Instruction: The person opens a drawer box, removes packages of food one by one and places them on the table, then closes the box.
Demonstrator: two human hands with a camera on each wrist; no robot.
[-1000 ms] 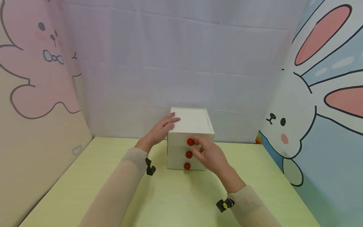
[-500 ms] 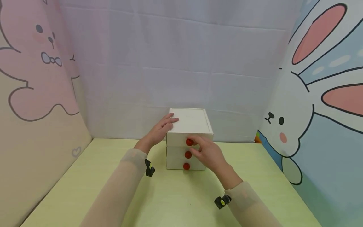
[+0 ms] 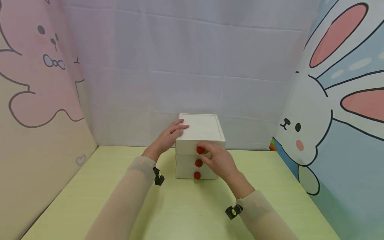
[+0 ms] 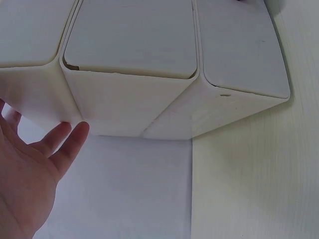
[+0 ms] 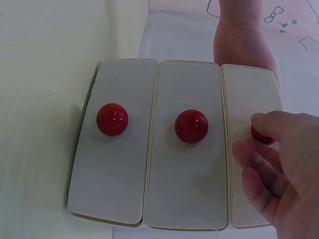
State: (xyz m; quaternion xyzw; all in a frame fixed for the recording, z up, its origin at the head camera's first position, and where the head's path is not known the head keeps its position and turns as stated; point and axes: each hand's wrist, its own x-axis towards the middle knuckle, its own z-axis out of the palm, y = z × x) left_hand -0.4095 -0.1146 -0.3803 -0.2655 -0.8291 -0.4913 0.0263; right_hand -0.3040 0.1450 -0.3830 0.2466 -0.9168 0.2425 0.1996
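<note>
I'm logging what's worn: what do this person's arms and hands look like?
The left sleeve and right sleeve are long and pale beige. The left black wrist device and right black wrist device are small and angular, each marked yellow. The left hand and right hand wear no gloves.

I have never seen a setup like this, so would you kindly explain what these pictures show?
There is no robot here: a person works with a bare left hand and right hand. One picture is taken from the head, looking forward and down; the others come from each wrist, where the scene appears turned sideways. On the pale table stands a white drawer unit with three drawers. The left hand rests at its upper left edge, while the right pinches the top red knob.
</note>
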